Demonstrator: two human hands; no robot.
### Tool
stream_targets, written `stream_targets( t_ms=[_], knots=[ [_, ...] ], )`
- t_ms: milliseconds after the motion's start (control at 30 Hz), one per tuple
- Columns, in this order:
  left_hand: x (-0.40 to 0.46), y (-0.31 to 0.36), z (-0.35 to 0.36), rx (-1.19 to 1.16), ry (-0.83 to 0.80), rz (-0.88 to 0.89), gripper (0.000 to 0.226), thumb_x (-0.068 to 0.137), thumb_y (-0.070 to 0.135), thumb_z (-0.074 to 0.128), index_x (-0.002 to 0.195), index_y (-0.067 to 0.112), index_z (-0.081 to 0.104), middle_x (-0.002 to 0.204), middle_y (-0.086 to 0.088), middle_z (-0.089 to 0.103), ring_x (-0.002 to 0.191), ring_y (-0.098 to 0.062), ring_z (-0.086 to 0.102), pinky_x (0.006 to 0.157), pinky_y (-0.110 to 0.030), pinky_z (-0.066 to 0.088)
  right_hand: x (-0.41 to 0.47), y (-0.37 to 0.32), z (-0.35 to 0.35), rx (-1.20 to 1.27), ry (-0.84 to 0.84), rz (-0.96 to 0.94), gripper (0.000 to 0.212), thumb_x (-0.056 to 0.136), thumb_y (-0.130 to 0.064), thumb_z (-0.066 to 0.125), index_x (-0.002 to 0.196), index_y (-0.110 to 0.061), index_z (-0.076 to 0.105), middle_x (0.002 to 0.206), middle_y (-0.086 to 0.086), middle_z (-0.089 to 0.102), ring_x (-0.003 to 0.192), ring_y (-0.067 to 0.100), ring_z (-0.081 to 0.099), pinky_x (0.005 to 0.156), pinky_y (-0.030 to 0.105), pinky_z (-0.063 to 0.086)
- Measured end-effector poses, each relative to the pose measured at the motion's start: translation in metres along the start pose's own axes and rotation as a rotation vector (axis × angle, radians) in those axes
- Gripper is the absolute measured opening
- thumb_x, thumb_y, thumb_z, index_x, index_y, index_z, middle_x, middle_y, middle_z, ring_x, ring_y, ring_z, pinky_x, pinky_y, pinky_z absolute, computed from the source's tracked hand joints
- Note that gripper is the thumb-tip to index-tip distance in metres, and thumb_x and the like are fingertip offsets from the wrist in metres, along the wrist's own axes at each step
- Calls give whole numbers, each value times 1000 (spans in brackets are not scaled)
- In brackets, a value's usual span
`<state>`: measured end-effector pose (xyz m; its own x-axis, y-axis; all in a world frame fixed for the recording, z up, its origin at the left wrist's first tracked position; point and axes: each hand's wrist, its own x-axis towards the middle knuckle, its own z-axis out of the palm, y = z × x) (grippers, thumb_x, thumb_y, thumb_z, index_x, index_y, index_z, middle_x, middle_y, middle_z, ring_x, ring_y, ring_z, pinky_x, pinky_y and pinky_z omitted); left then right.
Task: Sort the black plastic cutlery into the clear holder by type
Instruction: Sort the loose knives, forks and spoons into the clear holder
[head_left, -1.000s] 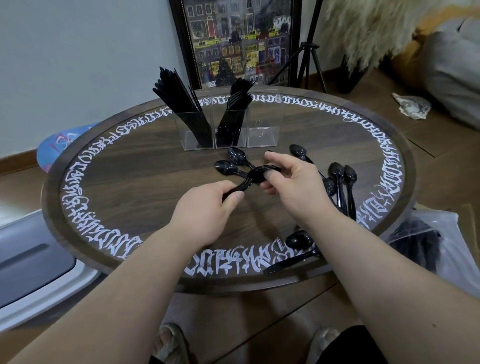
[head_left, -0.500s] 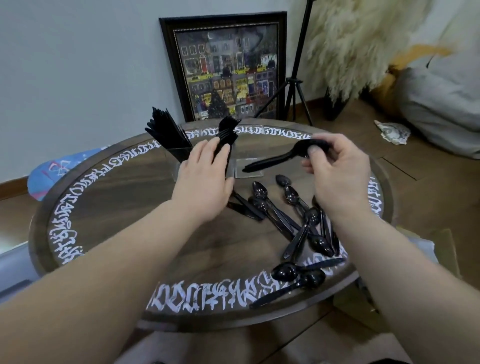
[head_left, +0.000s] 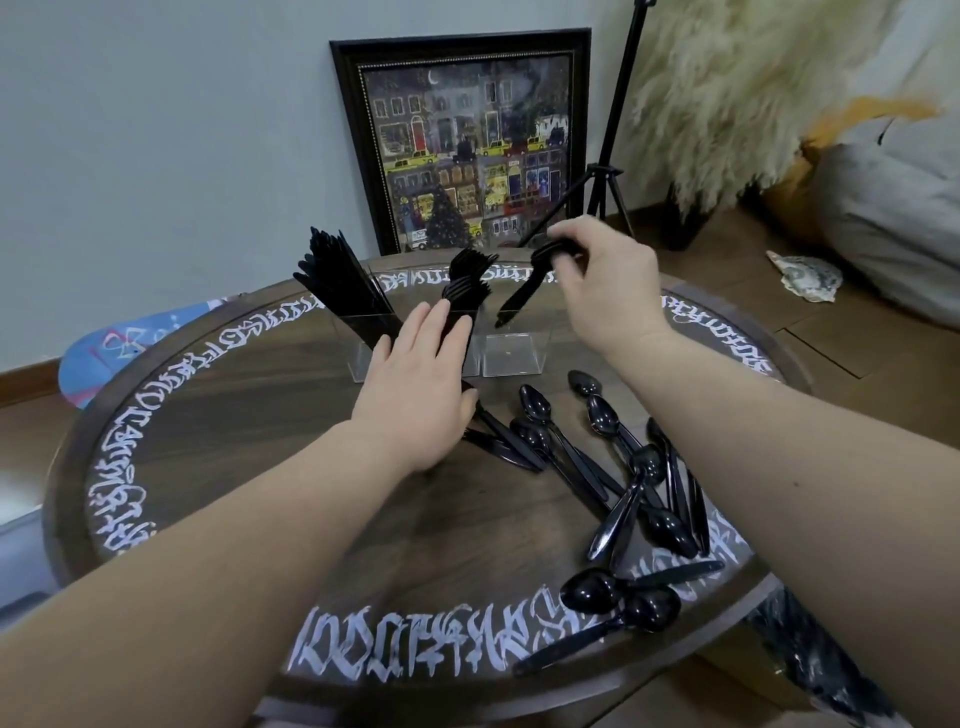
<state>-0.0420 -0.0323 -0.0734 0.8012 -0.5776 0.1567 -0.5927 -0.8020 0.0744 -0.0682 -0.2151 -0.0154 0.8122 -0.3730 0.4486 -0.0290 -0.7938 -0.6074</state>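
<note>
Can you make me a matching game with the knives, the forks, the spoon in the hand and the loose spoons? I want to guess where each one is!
Things:
1. knives
2. forks
3. held spoon
4. loose spoons

Places:
A. lying on the table
B. left compartment of the clear holder
C. gripped by the right hand, above the empty right compartment
D. middle compartment

Pairs: 1-B, 2-D, 3-C, 4-A

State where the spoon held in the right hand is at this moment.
In the head view the spoon is gripped by the right hand above the holder's empty right compartment, handle tip pointing down into it, right of the forks.
</note>
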Motion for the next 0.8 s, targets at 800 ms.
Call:
stream_targets(
  t_ms=[800],
  knots=[
    [-54, 0, 41, -26, -384, 28, 63, 97, 53, 33, 151, 37, 6, 160, 1, -12, 147, -19, -9, 117, -50, 7, -107, 44, 33, -476, -539, 63, 49, 91, -50, 52, 130, -20, 52, 117, 6, 60, 115, 29, 45, 90, 35, 40]
  ],
)
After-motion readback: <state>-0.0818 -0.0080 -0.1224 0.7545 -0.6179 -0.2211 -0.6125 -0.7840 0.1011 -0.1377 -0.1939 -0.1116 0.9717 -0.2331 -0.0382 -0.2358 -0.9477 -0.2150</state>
